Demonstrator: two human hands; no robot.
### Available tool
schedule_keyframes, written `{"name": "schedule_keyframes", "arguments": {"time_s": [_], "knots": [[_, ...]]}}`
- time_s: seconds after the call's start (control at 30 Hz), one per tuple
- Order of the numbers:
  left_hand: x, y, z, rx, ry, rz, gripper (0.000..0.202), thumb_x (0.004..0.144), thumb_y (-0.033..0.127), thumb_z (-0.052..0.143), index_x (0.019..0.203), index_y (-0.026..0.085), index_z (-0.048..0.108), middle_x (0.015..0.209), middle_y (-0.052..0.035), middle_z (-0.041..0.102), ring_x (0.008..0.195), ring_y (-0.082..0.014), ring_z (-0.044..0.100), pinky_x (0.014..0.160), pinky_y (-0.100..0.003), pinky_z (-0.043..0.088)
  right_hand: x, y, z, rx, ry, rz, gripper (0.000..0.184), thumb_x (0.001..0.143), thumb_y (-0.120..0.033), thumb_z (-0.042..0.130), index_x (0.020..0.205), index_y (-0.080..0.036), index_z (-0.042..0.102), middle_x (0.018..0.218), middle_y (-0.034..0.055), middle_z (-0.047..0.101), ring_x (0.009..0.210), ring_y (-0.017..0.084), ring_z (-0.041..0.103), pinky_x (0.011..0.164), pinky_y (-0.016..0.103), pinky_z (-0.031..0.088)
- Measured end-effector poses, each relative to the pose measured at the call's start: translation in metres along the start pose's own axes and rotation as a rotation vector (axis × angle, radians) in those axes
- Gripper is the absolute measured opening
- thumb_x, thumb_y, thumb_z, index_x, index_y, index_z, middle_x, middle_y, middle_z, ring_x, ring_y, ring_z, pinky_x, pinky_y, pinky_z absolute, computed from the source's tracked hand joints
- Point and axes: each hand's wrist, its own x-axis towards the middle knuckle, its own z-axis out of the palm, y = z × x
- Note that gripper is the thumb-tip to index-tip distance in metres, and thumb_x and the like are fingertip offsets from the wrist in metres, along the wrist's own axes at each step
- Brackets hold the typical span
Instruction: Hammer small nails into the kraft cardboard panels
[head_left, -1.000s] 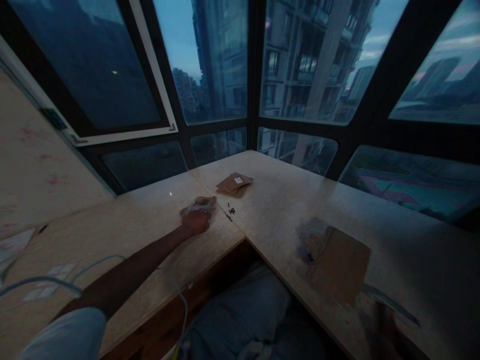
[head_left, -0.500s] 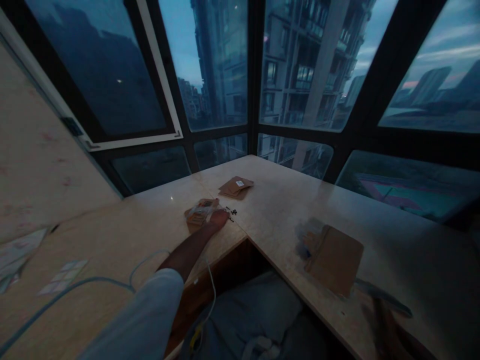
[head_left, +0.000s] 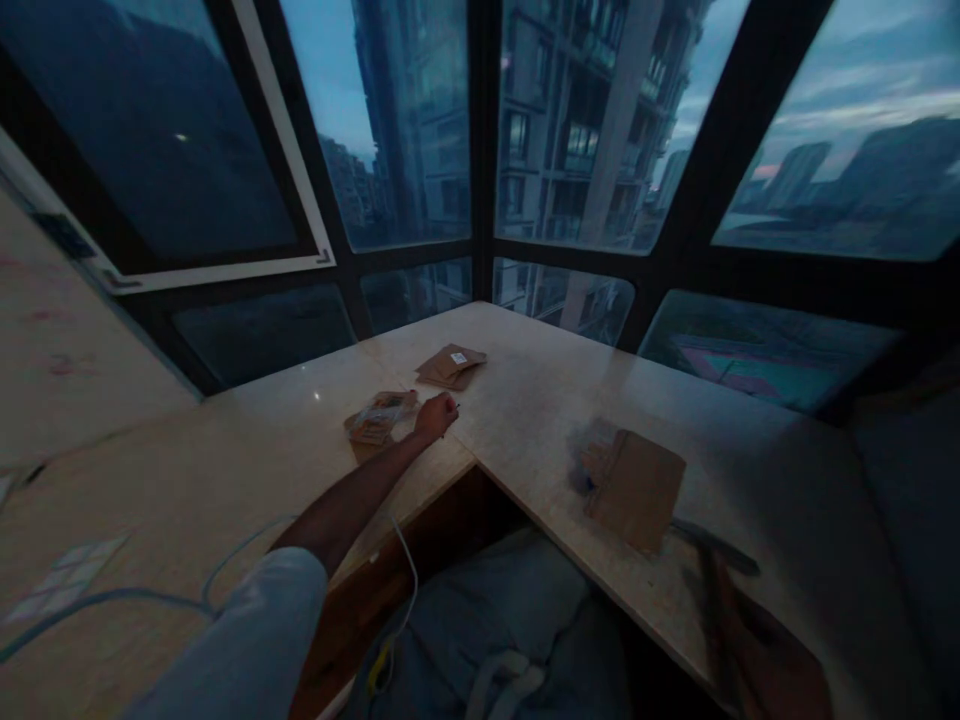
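Observation:
My left hand [head_left: 437, 415] is closed over the tabletop, its fingers pinched round small black pieces. Dark tips poke out beside the fingertips. Left of it lies an opened brown package with clear plastic [head_left: 381, 415]. Behind the hand are flat brown cardboard envelopes [head_left: 451, 366], one with a white label. At the lower right, my right hand [head_left: 772, 650] is in shadow by the table edge, fingers seemingly stretched out and holding nothing I can see. Just beyond its fingers lies a long dark flat tool [head_left: 716, 545], its kind unclear, beside a brown cardboard piece [head_left: 637, 490].
Crumpled clear plastic [head_left: 589, 455] lies against the cardboard. A pale cable [head_left: 112, 595] crosses the left side of the table [head_left: 247, 450], near a gridded sheet [head_left: 71, 575]. Another thin cable [head_left: 409, 555] hangs over the table's inner edge. Windows border the back.
My left hand has moved onto the small black pieces that lay loose beside it, and its fingers have closed on them. The view has turned slightly right; the cardboard has stayed put.

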Motion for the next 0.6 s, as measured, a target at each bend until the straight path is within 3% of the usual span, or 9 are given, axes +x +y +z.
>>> {"name": "schedule_keyframes", "arguments": {"time_s": [0.13,0.23,0.33,0.47,0.6], "knots": [[0.012,0.043,0.024,-0.223,0.065,0.031,0.025,0.085,0.018,0.061,0.109,0.012,0.063,0.089,-0.0061,0.070,0.084,-0.0171,0.066,0.080,-0.031,0.053,-0.002,-0.007,-0.001,0.164,-0.058,0.123,0.078,0.072,-0.067,0.053,0.122,-0.010,0.072,0.112,0.0179,0.073,0.103,0.040,0.068,0.075,0.040,0.052],[0.007,0.084,0.044,-0.413,0.045,0.069,0.028,0.083,0.022,0.058,0.109,0.013,0.064,0.084,-0.0053,0.071,0.074,-0.0148,0.065,0.067,-0.026,0.052,-0.004,-0.007,0.002,0.275,-0.007,0.119,0.079,0.066,-0.066,0.057,0.119,-0.009,0.073,0.105,0.0143,0.076,0.101,0.038,0.068,0.076,0.036,0.052],[-0.008,0.127,0.063,-0.585,-0.034,0.110,0.030,0.082,0.033,0.059,0.103,0.013,0.067,0.083,-0.0061,0.071,0.068,-0.0137,0.064,0.057,-0.023,0.049,-0.006,-0.008,0.005,0.362,0.007,0.092,0.078,0.066,-0.064,0.056,0.120,-0.008,0.071,0.092,0.0103,0.077,0.091,0.034,0.071,0.071,0.033,0.051],[-0.033,0.180,0.088,-0.739,-0.182,0.166,0.036,0.078,0.042,0.064,0.099,0.013,0.068,0.088,-0.0096,0.074,0.070,-0.0154,0.067,0.054,-0.023,0.049,-0.010,-0.015,0.004,0.460,0.012,0.053,0.072,0.072,-0.058,0.055,0.119,-0.007,0.071,0.080,0.0073,0.076,0.079,0.029,0.071,0.067,0.032,0.050],[-0.046,0.217,0.118,-0.771,-0.347,0.209,0.034,0.073,0.044,0.070,0.090,0.014,0.069,0.082,-0.0092,0.075,0.069,-0.0184,0.070,0.055,-0.024,0.051,-0.012,-0.019,0.003,0.585,0.034,0.037,0.061,0.070,-0.049,0.062,0.113,-0.008,0.073,0.075,0.0049,0.074,0.071,0.026,0.067,0.066,0.031,0.048]]}}
